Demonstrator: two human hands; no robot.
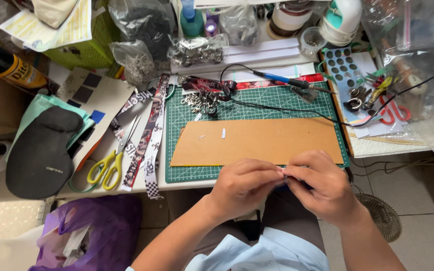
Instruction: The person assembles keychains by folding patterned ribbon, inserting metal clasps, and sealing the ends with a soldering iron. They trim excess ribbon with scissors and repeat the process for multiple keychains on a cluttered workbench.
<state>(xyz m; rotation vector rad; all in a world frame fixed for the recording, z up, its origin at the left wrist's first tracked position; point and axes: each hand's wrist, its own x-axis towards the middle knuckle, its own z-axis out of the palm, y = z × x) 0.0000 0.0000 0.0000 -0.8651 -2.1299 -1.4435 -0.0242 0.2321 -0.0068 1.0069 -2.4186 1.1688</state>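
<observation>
White and very small, the scrap point(283, 172) pinched between the two hands is mostly hidden; only a pale sliver shows where the fingertips meet, just in front of the near edge of the cutting mat point(257, 103). What it is made of cannot be told. Judging by how little of it shows and how tightly it is nipped, it is probably light, thin and limp, easy to drop or crease, and best held by its edges with fingertips, as it is now.

The left hand point(242, 186) is curled narrow, thumb and forefinger closed on the scrap from one side. The right hand point(322, 188) mirrors it, fingers bunched and closed on the other side, so the hands touch.

Just beyond them a brown cardboard sheet point(257, 141) lies flat on the green mat, with a few tiny white bits on it. At the mat's far edge rests a soldering iron point(290, 81) with a blue handle and black cord, near a heap of metal clasps point(202, 103). Left of the mat lie printed ribbons point(149, 135) and yellow-handled scissors point(107, 168); further left, a black pad point(41, 153).
</observation>
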